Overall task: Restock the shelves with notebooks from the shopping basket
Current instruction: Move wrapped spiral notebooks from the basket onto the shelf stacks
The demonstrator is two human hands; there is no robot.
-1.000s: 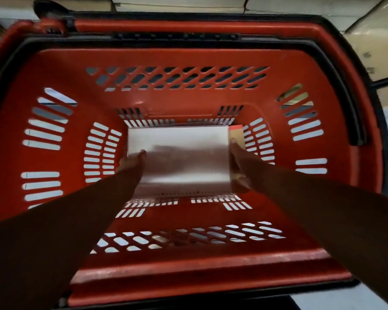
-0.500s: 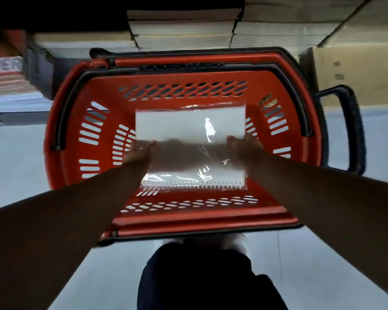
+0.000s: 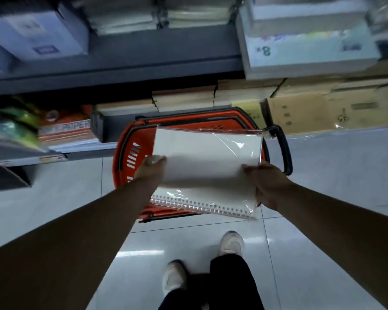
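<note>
One wrapped notebook pack (image 3: 208, 162) held above the red basket (image 3: 126, 153)
We find goods on the shelf (image 3: 143, 70) blurred and the basket mostly hidden; the left grip (image 3: 151, 170) and right grip (image 3: 267, 184) clasp the pack's side edges, so it spans between them

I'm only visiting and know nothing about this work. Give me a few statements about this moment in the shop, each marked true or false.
1. The left hand and the right hand both hold the white notebook. True.
2. The notebook lies inside the red basket. False: it is held up above the basket.
3. The basket stands on the tiled floor. True.
4. The notebook's spiral binding runs along the edge farthest from the person. False: it runs along the nearest edge.
5. The notebook is sealed in clear plastic wrap. True.
</note>
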